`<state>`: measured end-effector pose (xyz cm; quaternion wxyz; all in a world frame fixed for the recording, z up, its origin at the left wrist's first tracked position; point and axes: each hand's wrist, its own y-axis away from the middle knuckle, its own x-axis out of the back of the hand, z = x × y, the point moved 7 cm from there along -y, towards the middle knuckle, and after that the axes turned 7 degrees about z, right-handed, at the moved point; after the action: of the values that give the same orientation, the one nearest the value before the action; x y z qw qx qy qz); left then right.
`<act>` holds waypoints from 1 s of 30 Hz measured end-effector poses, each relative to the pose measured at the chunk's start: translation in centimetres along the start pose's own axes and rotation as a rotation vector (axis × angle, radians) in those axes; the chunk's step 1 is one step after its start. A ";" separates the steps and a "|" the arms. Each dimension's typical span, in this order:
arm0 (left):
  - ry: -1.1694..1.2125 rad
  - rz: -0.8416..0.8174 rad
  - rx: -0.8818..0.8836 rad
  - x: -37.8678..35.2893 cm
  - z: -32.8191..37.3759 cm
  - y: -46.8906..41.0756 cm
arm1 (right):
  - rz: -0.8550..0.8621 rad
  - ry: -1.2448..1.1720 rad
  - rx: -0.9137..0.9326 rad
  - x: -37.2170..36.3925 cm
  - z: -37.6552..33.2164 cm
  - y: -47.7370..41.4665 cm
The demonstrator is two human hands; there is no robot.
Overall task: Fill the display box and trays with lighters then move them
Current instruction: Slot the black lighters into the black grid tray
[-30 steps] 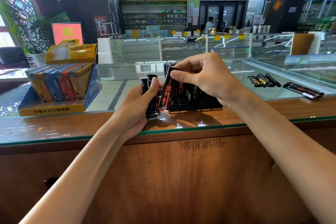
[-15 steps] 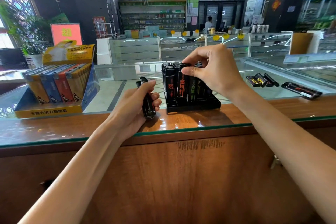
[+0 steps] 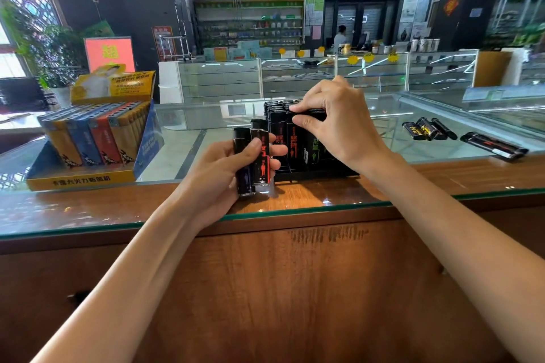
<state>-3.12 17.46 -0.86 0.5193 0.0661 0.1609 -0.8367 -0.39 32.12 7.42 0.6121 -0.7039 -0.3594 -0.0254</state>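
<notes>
A black tray [image 3: 312, 175] stands on the glass counter, holding several upright black lighters [image 3: 277, 132]. My right hand [image 3: 336, 124] rests on top of the tray's lighters, thumb and fingers pinching the cap of one standing in the front row. My left hand [image 3: 224, 168] is just left of the tray and grips two black lighters [image 3: 253, 156] upright, one with red print. A yellow and blue display box [image 3: 88, 177] at the left is packed with several coloured lighters [image 3: 97, 138].
Loose black lighters [image 3: 424, 130] lie on the glass at the right, with another pair [image 3: 492, 146] farther right. The counter's wooden front edge [image 3: 295, 209] runs below my hands. Glass showcases and shelves fill the shop behind; a person stands far back.
My right hand carried a lighter from my left hand to the tray and set it in the front row. My left hand has shifted right, nearer the tray, keeping its remaining lighters.
</notes>
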 end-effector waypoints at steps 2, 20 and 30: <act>-0.006 -0.023 -0.013 -0.2 0.1 0.2 | 0.004 0.012 0.009 0.0 -0.1 0.0; -0.045 -0.069 -0.110 -1.4 0.9 1.0 | -0.153 -0.370 -0.066 0.5 -1.9 1.1; -0.043 -0.043 -0.114 -1.2 0.8 0.8 | -0.257 -0.576 -0.197 -0.2 -1.3 1.1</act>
<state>-1.82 17.91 0.12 0.5076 0.0151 0.1984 -0.8383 0.61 30.88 6.77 0.4063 -0.6867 -0.5995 0.0630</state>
